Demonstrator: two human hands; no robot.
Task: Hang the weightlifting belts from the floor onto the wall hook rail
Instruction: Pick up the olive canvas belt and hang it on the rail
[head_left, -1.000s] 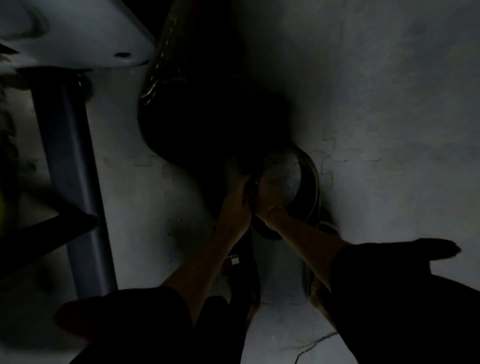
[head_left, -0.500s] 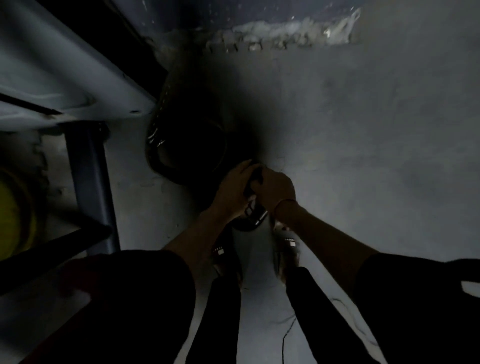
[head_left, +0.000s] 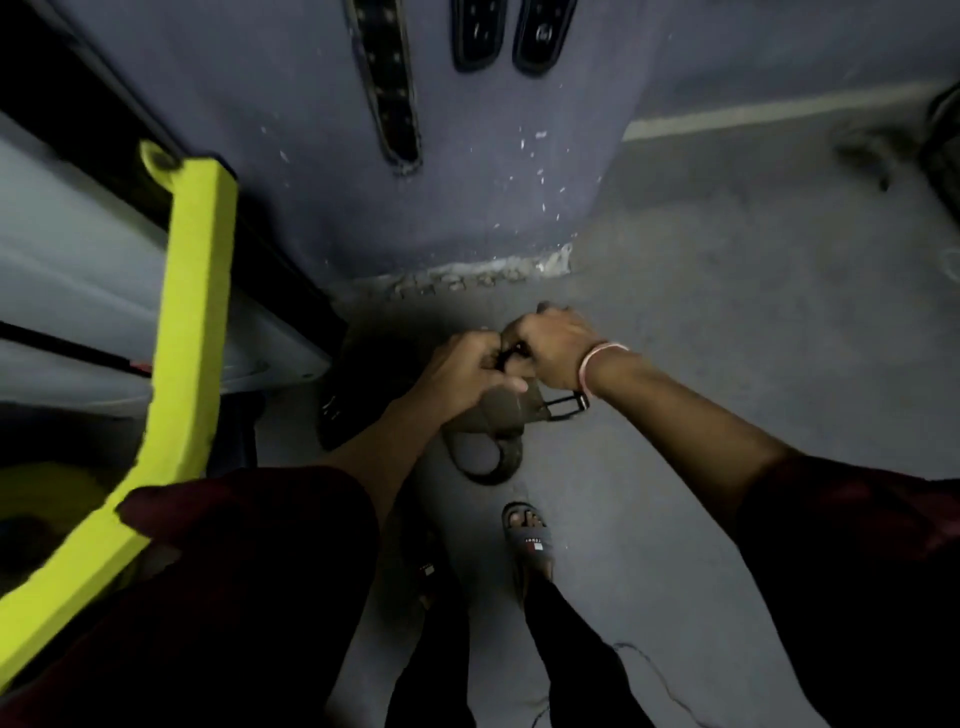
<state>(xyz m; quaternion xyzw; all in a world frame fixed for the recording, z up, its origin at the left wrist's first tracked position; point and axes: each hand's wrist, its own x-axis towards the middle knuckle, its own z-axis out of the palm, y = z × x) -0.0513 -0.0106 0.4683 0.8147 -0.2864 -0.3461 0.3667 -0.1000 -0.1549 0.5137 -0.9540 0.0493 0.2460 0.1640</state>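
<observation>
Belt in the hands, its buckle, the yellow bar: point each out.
belt (head_left: 496, 415), head view, on the folded brown strap.
buckle (head_left: 582, 401), head view, outer end of the metal frame.
yellow bar (head_left: 200, 312), head view, middle of its upright stretch.

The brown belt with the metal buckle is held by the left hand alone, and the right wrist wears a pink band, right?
No. The head view shows both the left hand and the right hand gripping the brown belt; the pink band is on the right wrist.
</observation>
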